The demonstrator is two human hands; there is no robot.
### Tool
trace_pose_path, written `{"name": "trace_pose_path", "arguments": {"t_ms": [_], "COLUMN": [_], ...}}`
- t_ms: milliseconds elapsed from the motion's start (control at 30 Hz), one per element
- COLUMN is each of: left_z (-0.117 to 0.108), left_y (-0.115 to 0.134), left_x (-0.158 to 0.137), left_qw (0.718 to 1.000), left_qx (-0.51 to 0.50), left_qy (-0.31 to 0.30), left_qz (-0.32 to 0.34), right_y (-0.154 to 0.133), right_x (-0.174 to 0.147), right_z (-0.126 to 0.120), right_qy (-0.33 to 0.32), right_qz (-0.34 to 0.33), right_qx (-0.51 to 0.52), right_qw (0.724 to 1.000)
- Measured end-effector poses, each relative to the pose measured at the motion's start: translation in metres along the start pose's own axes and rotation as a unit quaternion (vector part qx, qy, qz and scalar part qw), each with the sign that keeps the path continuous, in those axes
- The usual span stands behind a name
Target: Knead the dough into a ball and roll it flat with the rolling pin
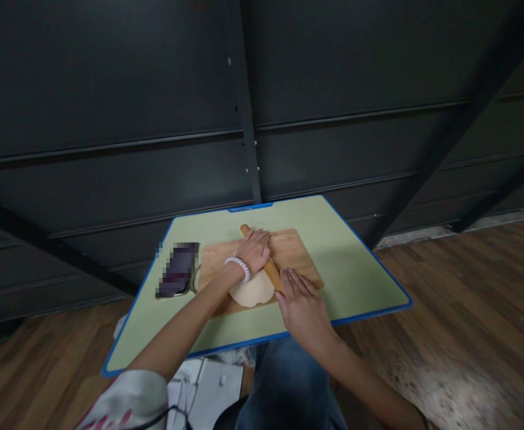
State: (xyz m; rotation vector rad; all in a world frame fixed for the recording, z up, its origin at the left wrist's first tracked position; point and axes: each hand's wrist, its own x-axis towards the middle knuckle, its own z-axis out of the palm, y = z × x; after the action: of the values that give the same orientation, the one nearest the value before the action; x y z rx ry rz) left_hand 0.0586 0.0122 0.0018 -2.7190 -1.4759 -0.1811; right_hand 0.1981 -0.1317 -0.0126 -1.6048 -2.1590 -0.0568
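A wooden rolling pin (272, 275) lies slantwise across a flat, pale sheet of dough (253, 291) on a wooden board (296, 254). My left hand (255, 249), with a pale beaded band at its wrist, rests over the pin's far part, fingers curved onto it. At the pin's near end is my right hand (305, 307), its fingers laid over the wood. Part of the dough is hidden beneath my left hand and the pin.
The board sits on a light green folding table (355, 272) with a blue rim. A phone (179, 272), partly pixelated, lies left of the board. Dark metal panels (333, 149) stand behind the table. Papers or boxes (219, 382) are below, near my knees.
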Motion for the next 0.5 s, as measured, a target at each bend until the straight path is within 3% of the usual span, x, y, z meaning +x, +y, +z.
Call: {"name": "trace_pose_path", "arguments": {"t_ms": [300, 500], "left_z": [0.007, 0.014], "left_y": [0.026, 0.027], "left_x": [0.041, 0.045], "left_qw": [0.999, 0.998], "left_qx": [0.01, -0.01], "left_qy": [-0.052, -0.058], "left_qz": [0.011, -0.004], "right_y": [0.027, 0.032], "right_x": [0.002, 0.0], "right_z": [-0.001, 0.004], "right_qy": [-0.008, 0.0], "right_qz": [0.015, 0.017], "right_qx": [-0.012, 0.027], "right_qw": [1.0, 0.999]}}
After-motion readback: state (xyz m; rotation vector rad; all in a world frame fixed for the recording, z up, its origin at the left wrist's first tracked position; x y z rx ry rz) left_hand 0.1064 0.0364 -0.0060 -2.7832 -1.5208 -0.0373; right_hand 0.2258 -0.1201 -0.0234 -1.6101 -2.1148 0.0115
